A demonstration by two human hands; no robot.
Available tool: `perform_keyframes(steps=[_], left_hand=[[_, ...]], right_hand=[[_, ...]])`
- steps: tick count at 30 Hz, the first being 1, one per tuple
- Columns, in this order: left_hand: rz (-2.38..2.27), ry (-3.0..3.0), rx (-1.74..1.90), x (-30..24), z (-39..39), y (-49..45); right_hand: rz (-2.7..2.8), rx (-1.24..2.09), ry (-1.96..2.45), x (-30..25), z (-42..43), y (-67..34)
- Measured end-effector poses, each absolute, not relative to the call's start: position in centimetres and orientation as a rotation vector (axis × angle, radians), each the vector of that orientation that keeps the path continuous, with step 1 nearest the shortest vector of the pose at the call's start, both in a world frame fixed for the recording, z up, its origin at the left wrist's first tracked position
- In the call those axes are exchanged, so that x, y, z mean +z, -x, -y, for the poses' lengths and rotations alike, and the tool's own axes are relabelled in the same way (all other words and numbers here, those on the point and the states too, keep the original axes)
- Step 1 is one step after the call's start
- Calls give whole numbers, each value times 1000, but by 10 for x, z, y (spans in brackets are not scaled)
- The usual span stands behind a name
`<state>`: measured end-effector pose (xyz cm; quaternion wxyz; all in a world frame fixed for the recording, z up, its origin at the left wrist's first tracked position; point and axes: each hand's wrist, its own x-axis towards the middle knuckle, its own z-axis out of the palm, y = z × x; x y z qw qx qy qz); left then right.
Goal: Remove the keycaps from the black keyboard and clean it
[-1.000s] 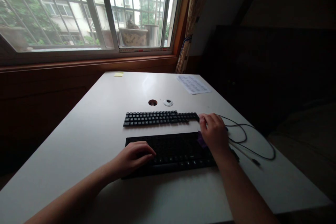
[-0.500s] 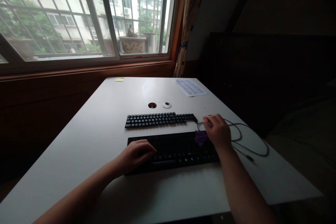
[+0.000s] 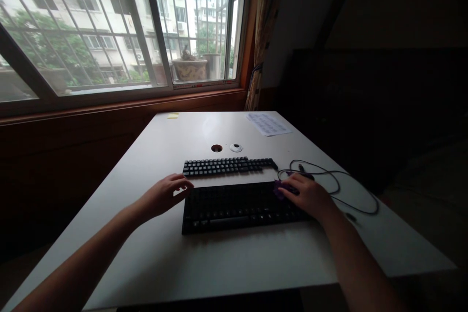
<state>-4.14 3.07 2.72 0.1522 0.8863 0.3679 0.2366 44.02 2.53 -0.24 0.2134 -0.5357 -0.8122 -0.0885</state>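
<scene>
A black keyboard (image 3: 234, 207) lies on the white desk. Most of its upper area looks dark and bare, while keys show along its front rows. At its back left corner is my left hand (image 3: 163, 197), thumb and fingers bent around the corner. My right hand (image 3: 309, 195) is over the keyboard's right end, fingers closed on a purple cloth (image 3: 279, 190) pressed against the keys. Part of the cloth is hidden under the fingers. Behind the keyboard, several rows of black keycaps (image 3: 226, 166) are laid out in keyboard order.
A black cable (image 3: 365, 213) loops over the right of the desk (image 3: 153, 263). Farther back are a round hole (image 3: 217, 148), a white ring cover (image 3: 236, 147), printed sheets (image 3: 270, 124) and a yellow note (image 3: 173, 115). A barred window (image 3: 120, 29) stands beyond.
My left hand has moved from the keyboard's front left to its back left corner. My right hand has come down onto the keyboard's right end with the purple cloth. The view has shifted slightly.
</scene>
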Motion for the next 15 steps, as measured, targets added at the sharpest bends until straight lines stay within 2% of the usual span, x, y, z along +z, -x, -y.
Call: perform_keyframes(steps=[8,15], left_hand=[[-1046,-2491,739,-9,-39,63],[-1041,-2433,872,-24,-42,56]], right_hand=[[2106,-283,1458,-27,-12,-464],[1352,-644,1689,-23,-4,-493]])
